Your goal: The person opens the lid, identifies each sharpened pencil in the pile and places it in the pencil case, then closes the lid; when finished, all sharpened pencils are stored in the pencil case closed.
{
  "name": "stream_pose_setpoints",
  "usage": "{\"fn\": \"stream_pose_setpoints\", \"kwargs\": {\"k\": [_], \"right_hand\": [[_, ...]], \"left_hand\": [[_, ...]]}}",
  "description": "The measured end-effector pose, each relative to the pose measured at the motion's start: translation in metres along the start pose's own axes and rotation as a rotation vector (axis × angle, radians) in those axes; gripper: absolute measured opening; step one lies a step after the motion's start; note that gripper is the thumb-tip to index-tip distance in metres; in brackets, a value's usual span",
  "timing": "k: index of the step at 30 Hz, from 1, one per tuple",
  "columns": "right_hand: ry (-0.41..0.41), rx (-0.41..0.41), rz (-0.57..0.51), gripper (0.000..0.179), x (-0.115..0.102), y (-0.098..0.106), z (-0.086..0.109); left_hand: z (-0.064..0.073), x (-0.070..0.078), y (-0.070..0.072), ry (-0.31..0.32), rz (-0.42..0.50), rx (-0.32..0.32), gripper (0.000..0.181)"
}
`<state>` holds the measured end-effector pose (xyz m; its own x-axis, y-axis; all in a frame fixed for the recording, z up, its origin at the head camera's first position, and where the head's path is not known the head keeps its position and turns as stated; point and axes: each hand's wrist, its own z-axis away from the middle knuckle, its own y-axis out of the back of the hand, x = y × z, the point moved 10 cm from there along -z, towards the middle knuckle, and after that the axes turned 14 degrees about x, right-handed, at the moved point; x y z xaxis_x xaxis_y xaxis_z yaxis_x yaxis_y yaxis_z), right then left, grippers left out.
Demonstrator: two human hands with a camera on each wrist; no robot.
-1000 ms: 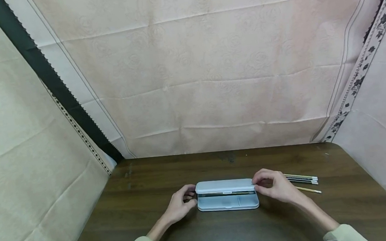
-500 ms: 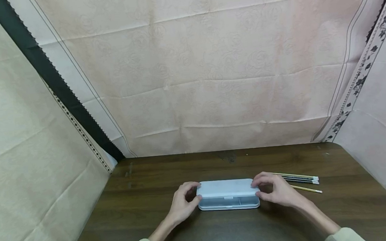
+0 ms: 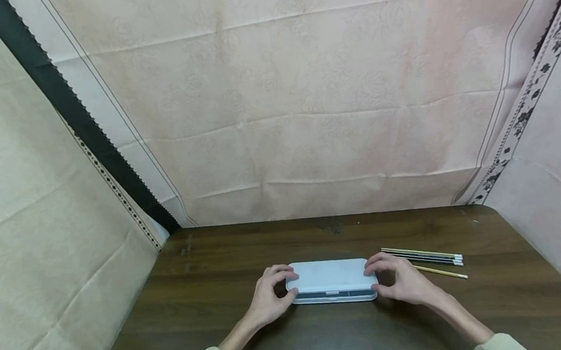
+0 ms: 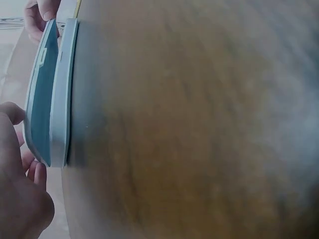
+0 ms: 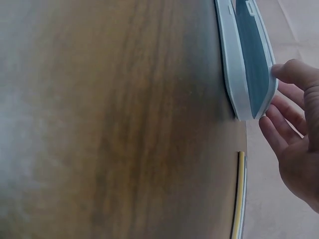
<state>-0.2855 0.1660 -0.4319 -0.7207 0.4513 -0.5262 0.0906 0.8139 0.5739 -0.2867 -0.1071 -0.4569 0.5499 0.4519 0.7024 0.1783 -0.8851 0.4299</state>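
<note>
A pale blue pencil case [image 3: 335,299] lies on the brown table, its lid [image 3: 331,273] tilted down over the base with a narrow gap along the front. My left hand [image 3: 273,295] holds the lid's left end, thumb at the front edge and fingers bent over the top. At the other end my right hand [image 3: 403,280] holds the lid in the same way. Both wrist views show the thumbs on the lid's rim, and the wedge between lid [image 4: 42,94] and base [image 4: 62,99] stands out in the left one. The case's contents are hidden.
Several pencils, dark and yellow [image 3: 427,255], lie behind and right of my right hand, with a single yellow pencil [image 3: 444,273] just in front of them. Patterned cloth [image 3: 305,112] hangs behind the wooden table [image 3: 246,241] and along both sides.
The lid has swung down toward the front, from well raised to nearly closed, covering the case's interior. Both hands have followed it with small shifts at its ends.
</note>
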Motion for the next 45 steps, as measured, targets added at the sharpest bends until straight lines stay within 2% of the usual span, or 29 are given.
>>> {"fn": "stream_pose_setpoints", "kwargs": {"k": [10,14,22,28,32,35,38,41,45], "right_hand": [[0.038,0.008,0.065,0.033,0.000,-0.003,0.009],[0.030,-0.003,0.080,0.033,0.002,-0.006,0.011],[0.044,0.007,0.077,0.033,0.000,-0.009,0.011],[0.027,-0.017,0.090,0.032,-0.001,-0.013,0.011],[0.046,0.005,0.142,0.032,-0.001,-0.003,0.010],[0.065,0.069,0.230,0.040,0.002,0.020,0.009],[0.035,0.105,0.357,0.060,0.011,0.047,0.012],[-0.034,0.054,0.481,0.086,0.024,0.064,0.023],[-0.132,-0.010,0.578,0.113,0.038,0.076,0.039]], "left_hand": [[0.005,0.001,-0.005,-0.074,-0.055,-0.006,0.026],[0.007,0.000,-0.006,-0.100,-0.077,-0.002,0.026],[0.009,0.000,-0.003,-0.113,-0.096,-0.005,0.024],[0.012,-0.001,-0.002,-0.089,-0.114,-0.029,0.022],[0.012,0.001,0.001,-0.085,-0.152,-0.062,0.027],[0.009,0.002,0.016,-0.101,-0.251,-0.039,0.043],[0.009,-0.004,0.037,-0.109,-0.451,-0.002,0.069],[0.015,-0.014,0.056,-0.075,-0.654,-0.016,0.091],[0.023,-0.025,0.073,-0.008,-0.799,-0.071,0.106]]}}
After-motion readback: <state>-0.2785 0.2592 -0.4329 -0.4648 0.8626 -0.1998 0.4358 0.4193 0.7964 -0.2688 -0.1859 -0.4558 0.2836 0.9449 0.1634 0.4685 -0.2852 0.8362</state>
